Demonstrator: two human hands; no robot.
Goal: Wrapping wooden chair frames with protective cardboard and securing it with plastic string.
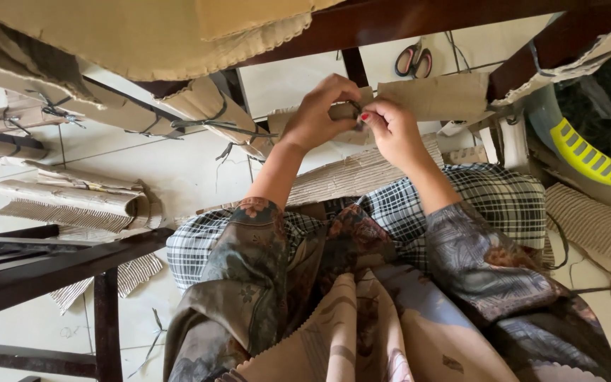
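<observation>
My left hand (317, 113) and my right hand (392, 129) meet in front of me over my lap, both pinching a small folded piece of brown corrugated cardboard (342, 110). A thin dark string (356, 107) shows between the fingertips. The cardboard piece joins a larger flat cardboard sheet (434, 96) lying on the floor behind the hands. More corrugated cardboard (351, 177) rests on my checked skirt (503, 198) just below my wrists.
Scissors with red handles (412, 61) lie on the white tiled floor ahead. Rolled cardboard bundles tied with dark string (79, 201) lie at left. Dark wooden furniture (51, 269) stands at lower left; a dark wooden beam (419, 18) crosses above. A yellow-striped plastic thing (592, 152) sits right.
</observation>
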